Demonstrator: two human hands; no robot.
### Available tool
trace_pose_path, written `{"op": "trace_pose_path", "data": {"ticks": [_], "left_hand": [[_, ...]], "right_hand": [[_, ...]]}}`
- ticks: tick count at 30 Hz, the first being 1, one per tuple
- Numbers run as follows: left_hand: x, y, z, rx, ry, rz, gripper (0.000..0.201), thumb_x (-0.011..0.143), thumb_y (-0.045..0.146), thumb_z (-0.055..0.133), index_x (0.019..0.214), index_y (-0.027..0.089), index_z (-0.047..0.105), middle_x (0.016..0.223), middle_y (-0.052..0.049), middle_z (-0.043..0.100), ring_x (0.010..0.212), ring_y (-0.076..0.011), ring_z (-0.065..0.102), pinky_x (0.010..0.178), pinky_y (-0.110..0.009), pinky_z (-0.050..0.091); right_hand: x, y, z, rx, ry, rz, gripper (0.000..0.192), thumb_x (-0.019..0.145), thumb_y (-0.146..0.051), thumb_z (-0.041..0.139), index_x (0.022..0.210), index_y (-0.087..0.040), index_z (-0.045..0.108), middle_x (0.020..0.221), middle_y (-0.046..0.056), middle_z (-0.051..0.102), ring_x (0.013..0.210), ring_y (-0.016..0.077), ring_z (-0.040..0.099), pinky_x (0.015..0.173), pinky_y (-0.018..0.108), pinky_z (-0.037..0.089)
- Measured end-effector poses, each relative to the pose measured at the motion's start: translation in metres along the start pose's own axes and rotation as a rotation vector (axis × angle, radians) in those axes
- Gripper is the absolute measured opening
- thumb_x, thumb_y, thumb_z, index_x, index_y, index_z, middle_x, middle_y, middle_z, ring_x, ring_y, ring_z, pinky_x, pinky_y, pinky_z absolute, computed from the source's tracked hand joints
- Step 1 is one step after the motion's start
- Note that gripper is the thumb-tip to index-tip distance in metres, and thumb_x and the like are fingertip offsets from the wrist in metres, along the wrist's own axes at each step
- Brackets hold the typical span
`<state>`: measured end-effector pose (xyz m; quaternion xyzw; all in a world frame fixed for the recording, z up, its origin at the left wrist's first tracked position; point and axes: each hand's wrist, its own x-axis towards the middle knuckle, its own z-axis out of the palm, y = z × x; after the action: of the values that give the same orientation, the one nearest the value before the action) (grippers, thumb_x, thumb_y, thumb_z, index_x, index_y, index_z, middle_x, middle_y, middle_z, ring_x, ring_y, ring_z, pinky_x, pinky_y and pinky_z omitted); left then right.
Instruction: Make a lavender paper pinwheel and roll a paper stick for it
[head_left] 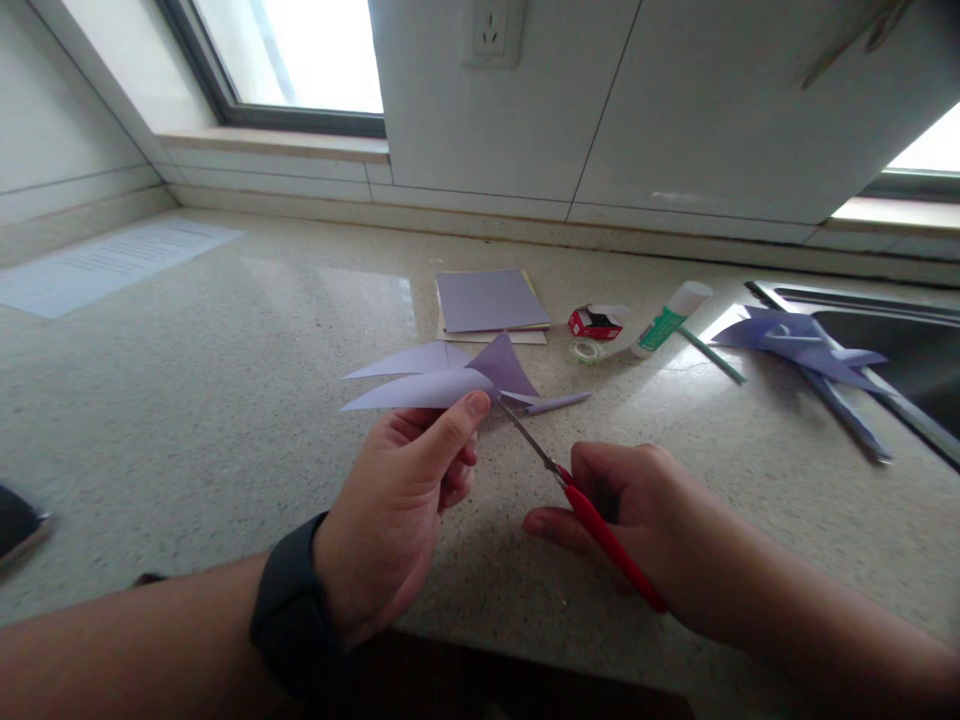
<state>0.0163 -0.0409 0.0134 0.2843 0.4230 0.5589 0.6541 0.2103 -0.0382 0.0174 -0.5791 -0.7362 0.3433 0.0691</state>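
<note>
Near the counter's [225, 400] front edge, my left hand [397, 500] pinches a folded lilac paper shape [442, 380] between thumb and fingers, holding it up just above the surface. My right hand [637, 510] is closed around the red handles of the scissors [577, 500], whose blades reach into the paper beside my left thumb. Farther back lie a stack of paper sheets [491, 303], a small red box [595, 322], a tape roll [587, 350] and a glue stick [670, 318]. At the right edge a finished lilac pinwheel [806, 345] lies across the sink rim [862, 300].

Glue stick [670, 318] betw. tape roll [587, 350] & sink [911, 345], paper stack [491, 303] left.
</note>
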Motion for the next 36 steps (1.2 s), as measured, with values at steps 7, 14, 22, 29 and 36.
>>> {"op": "trace_pose_path", "data": {"ticks": [7, 14, 22, 29, 36], "left_hand": [[0.000, -0.001, -0.001, 0.014, -0.014, 0.002, 0.031, 0.082, 0.034, 0.081, 0.069, 0.017, 0.059, 0.058, 0.006, 0.047, 0.049, -0.0054, 0.032, 0.044, -0.018, 0.027], [-0.002, -0.001, -0.001, 0.009, -0.005, 0.001, 0.031, 0.082, 0.033, 0.081, 0.069, 0.017, 0.059, 0.058, 0.006, 0.047, 0.049, -0.0053, 0.034, 0.044, -0.018, 0.027], [0.001, 0.002, -0.003, 0.011, -0.033, -0.005, 0.035, 0.084, 0.031, 0.078, 0.064, 0.017, 0.053, 0.057, 0.006, 0.044, 0.049, -0.0059, 0.031, 0.045, -0.019, 0.027], [0.001, 0.002, -0.004, -0.003, -0.022, 0.004, 0.038, 0.084, 0.030, 0.077, 0.063, 0.017, 0.049, 0.058, 0.006, 0.043, 0.049, -0.0060, 0.028, 0.044, -0.019, 0.026], [0.002, 0.001, -0.007, 0.006, -0.068, -0.019, 0.037, 0.086, 0.032, 0.075, 0.064, 0.017, 0.050, 0.056, 0.006, 0.043, 0.049, -0.0060, 0.030, 0.044, -0.020, 0.026]], "right_hand": [[0.003, 0.003, 0.002, 0.009, 0.016, -0.014, 0.059, 0.076, -0.076, 0.065, 0.063, -0.022, 0.047, 0.053, -0.004, 0.045, 0.050, 0.0107, 0.032, 0.044, 0.026, 0.028], [0.003, 0.002, 0.004, 0.042, 0.022, 0.007, 0.059, 0.075, -0.076, 0.067, 0.063, -0.022, 0.048, 0.053, -0.004, 0.046, 0.049, 0.0106, 0.035, 0.042, 0.025, 0.029], [0.001, 0.009, 0.005, -0.115, 0.185, -0.135, 0.056, 0.081, -0.073, 0.063, 0.062, -0.023, 0.046, 0.052, -0.004, 0.047, 0.046, 0.0104, 0.035, 0.044, 0.025, 0.028], [0.003, 0.014, -0.004, -0.362, 0.390, -0.298, 0.051, 0.089, -0.064, 0.058, 0.062, -0.024, 0.040, 0.047, -0.003, 0.045, 0.042, 0.0110, 0.035, 0.044, 0.026, 0.023], [0.007, 0.050, -0.044, -0.627, 0.323, -0.206, 0.027, 0.085, -0.048, 0.068, 0.080, -0.023, 0.060, 0.066, 0.003, 0.066, 0.053, 0.0191, 0.057, 0.051, 0.030, 0.031]]}}
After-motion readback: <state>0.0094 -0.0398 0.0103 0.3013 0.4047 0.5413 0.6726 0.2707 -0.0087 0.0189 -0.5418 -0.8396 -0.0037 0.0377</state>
